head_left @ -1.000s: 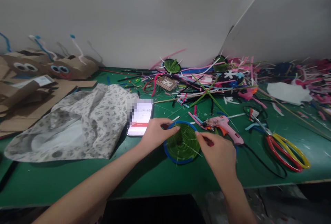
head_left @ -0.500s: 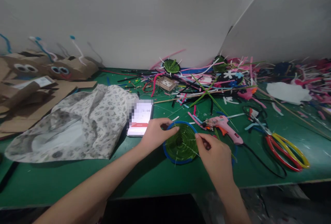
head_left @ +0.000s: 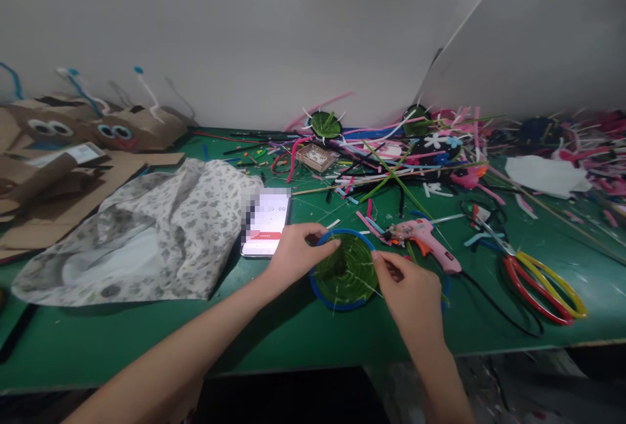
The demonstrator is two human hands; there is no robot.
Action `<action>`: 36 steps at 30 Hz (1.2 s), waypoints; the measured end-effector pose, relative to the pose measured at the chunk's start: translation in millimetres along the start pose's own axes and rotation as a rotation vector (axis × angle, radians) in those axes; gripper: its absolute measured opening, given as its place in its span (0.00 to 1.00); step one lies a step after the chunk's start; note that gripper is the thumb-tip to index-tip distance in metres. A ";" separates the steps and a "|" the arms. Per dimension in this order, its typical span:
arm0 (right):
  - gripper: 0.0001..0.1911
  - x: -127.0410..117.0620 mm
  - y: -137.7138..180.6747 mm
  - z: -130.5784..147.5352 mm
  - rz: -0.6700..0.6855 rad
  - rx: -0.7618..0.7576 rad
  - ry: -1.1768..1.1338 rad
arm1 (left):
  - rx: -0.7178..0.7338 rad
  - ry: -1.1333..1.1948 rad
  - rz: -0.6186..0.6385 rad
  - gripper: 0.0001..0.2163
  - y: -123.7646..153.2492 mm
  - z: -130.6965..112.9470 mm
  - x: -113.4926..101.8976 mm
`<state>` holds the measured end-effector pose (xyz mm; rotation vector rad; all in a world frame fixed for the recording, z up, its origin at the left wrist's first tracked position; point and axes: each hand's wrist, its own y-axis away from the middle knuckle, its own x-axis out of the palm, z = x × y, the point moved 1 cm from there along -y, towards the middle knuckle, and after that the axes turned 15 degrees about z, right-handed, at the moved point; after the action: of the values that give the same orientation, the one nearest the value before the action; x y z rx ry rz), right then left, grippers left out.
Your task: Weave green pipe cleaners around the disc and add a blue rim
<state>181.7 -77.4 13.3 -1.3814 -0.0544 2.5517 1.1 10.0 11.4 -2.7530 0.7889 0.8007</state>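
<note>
A round green coiled disc with a blue rim (head_left: 346,271) lies flat on the green table (head_left: 147,339). My left hand (head_left: 296,253) rests on its left edge, thumb and fingers pinched on the blue rim at the top. My right hand (head_left: 409,290) pinches the disc's right edge with its fingertips. A pink glue gun (head_left: 424,240) lies just behind my right hand, and a phone with a lit screen (head_left: 267,222) lies just left of my left hand.
A flowered cloth (head_left: 147,235) covers the left middle. Cardboard pieces with googly eyes (head_left: 73,137) sit far left. A heap of coloured pipe cleaners and sticks (head_left: 415,150) fills the back. Red and yellow scissors (head_left: 542,277) lie right, a white rag (head_left: 545,176) further back.
Both hands stay on the disc; my right hand has shifted slightly along its right edge. The phone's clock has changed.
</note>
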 end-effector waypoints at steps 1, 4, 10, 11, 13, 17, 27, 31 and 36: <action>0.14 -0.3 -0.3 -0.3 0.004 0.003 -0.013 | 0.003 0.000 0.002 0.12 0.0 0.0 -0.1; 0.14 -2.2 -0.5 -1.1 0.014 0.013 -0.032 | 0.011 0.003 0.002 0.11 0.1 -0.7 -0.4; 0.14 -7.0 -4.8 -4.3 -0.019 0.009 0.006 | 0.006 0.006 0.001 0.11 0.5 -1.8 -1.1; 0.14 -7.7 -6.5 -6.2 -0.038 0.003 0.008 | 0.003 0.009 0.002 0.11 0.5 -1.8 -1.2; 0.15 -9.5 -10.0 -11.3 -0.077 -0.018 0.003 | -0.001 0.012 0.004 0.11 0.2 -1.4 -1.3; 0.16 -15.5 -9.3 -17.7 -0.195 -0.079 0.013 | -0.004 0.026 0.002 0.11 -0.5 0.8 -1.1; 0.06 13.0 7.0 23.0 0.084 -0.409 0.306 | 0.001 0.031 -0.014 0.11 0.2 -0.7 0.3; 0.08 21.7 0.3 25.9 0.146 -0.374 0.444 | 0.010 0.021 -0.016 0.11 0.2 -0.8 0.2; 0.09 22.1 -0.4 29.1 0.158 -0.367 0.519 | 0.010 0.014 -0.021 0.10 1.0 -1.2 -0.2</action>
<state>146.0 -69.6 11.3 -2.2269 -0.3470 2.2878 1.1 8.9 12.5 -2.7562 0.7631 0.7726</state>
